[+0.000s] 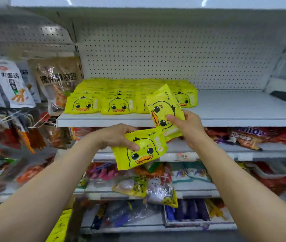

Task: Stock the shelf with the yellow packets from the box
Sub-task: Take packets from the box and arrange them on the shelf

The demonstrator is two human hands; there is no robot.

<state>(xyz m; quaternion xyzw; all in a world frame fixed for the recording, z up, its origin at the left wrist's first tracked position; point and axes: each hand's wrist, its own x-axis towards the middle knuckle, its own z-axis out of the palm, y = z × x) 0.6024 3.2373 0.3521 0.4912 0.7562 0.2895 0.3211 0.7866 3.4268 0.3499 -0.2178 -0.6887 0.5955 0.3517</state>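
L hand (pixel 116 137) grips packet (pixel 139 151) | R hand (pixel 186 126) grips 2nd packet (pixel 165 109)

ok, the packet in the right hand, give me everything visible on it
The packet in the right hand is a glossy bright-yellow plastic pouch, sealed and puffy, printed with a cartoon duck face: black eyes, orange beak, black tuft. Dark lettering runs along one edge. It is rotated so the duck lies sideways, raised in front of the white shelf edge, overlapping the stocked rows of yellow packets. The right hand grips its right side, thumb across the front. Its lower corner sits near the left hand's packet; contact unclear.
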